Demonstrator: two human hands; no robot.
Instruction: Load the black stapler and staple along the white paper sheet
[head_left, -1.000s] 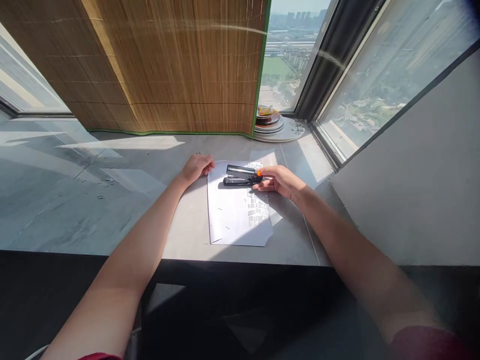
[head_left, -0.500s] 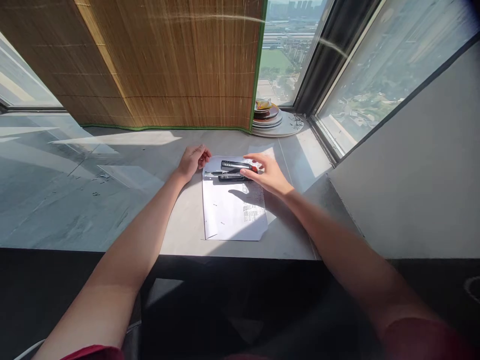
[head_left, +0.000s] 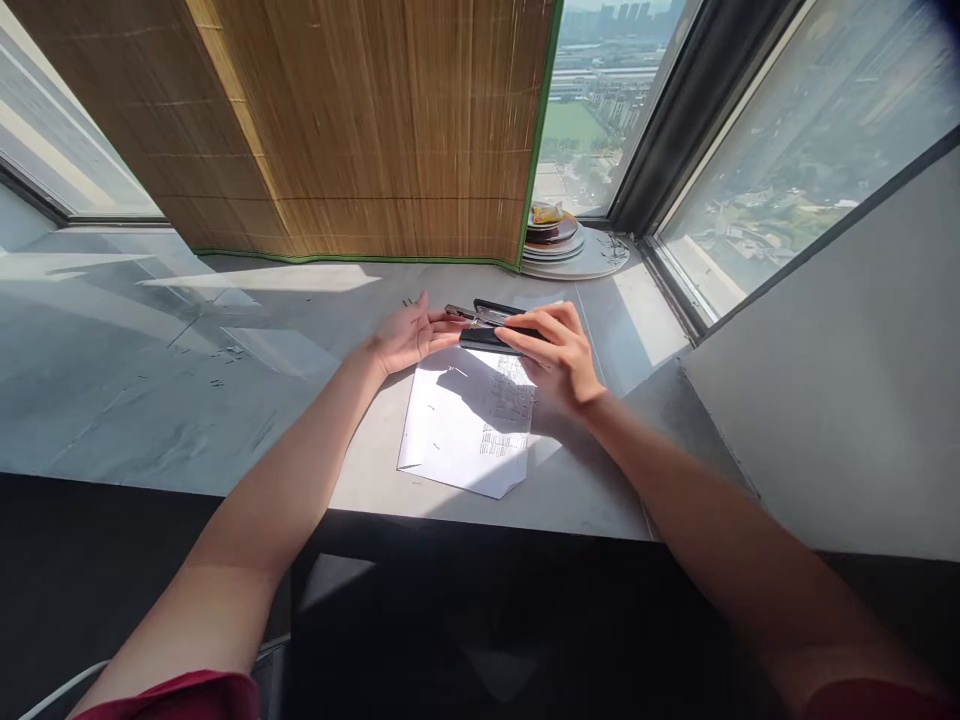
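Note:
An opened black stapler (head_left: 486, 339) is held above the far end of a printed sheet of paper (head_left: 457, 430). My right hand (head_left: 559, 345) is closed around its right end, fingers along the top. At its left end, my left hand (head_left: 409, 338) is turned palm up with the thumb raised. Those fingers are stretched out, the tips at or just under the stapler's metal part; whether they touch it I cannot tell. Shadows of the hand and stapler fall on the sheet, and a few loose staples lie there.
Stacked plates (head_left: 577, 255) with a small yellow packet on top stand in the window corner. A bamboo blind (head_left: 375, 130) hangs along the back. More staples (head_left: 217, 382) are scattered on the grey stone ledge (head_left: 247, 440), left of my arm.
The stapler has been lifted off the paper and its parts swung apart. My left hand has uncurled and turned palm up beside it. The sheet has rotated slightly.

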